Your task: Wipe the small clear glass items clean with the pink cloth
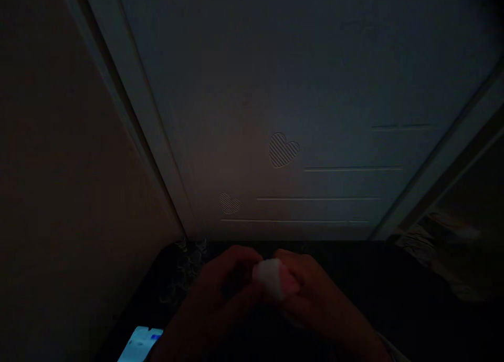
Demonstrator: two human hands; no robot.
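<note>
And here, in very dim light, both hands meet low in the view, over a dark surface; the left hand [220, 286] comes in from one side, thumb and forefinger curved round with a gap between them, the tips closing at the near edge of a small pale-and-pink bundle [270, 278]; the right hand [311, 283] has the firmer grip, fingers curled over the pink end, thumb side tucked beneath it; so the bundle sits between the two, its pale part facing up, its pink part running into the right hand's fingers; how tightly the left fingertips pinch, the gloom makes hard to say.

It looks like cloth or something just as soft, though the dark hides the weave; I'd judge it light, pliable, hardly slippery and in little danger of breaking; the likely trouble is sagging or unfolding if one side lets go; the best place to take hold is across the thick pink end, with the other fingertips pinching the pale edge opposite, keeping it lightly stretched rather than squashed.

Beyond the hands stands a white panel [220, 99] with a grooved heart [282, 150]; a lit phone [138, 345] glows down beside the left forearm, well apart from the bundle.
</note>
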